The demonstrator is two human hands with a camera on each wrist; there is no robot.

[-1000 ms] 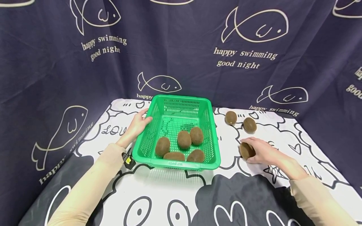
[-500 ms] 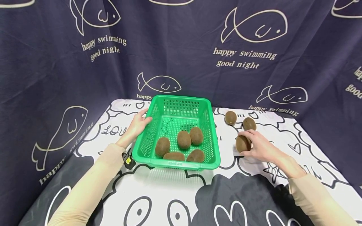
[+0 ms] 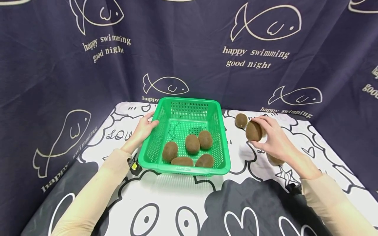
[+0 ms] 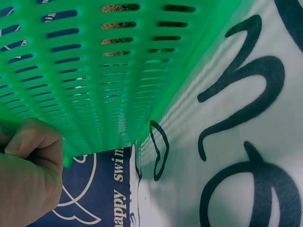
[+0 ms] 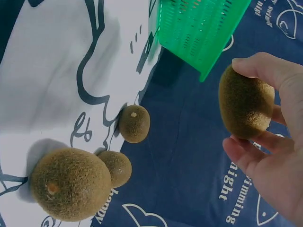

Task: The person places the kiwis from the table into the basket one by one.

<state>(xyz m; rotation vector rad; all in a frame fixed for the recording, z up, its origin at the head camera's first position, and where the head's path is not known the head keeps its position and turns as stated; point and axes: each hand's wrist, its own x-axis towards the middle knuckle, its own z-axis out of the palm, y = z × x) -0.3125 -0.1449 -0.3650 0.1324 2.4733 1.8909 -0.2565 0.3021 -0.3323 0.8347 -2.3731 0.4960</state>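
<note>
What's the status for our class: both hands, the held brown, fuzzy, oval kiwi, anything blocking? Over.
Left hand gripping green perforated plastic basket. Right hand holding kiwi clear of black-and-white cloth. Possible obstacle: basket's side wall.

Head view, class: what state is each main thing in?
Green rectangular plastic basket: upright.
Five brown oval kiwis: whole-looking, lying inside it.
Another kiwi: raised off the black-and-white cloth.
Three loose kiwis: lying on that cloth.
Left hand: gripping the basket's side.
Right hand: holding the raised kiwi.
Navy fish-print curtain: hanging.
</note>
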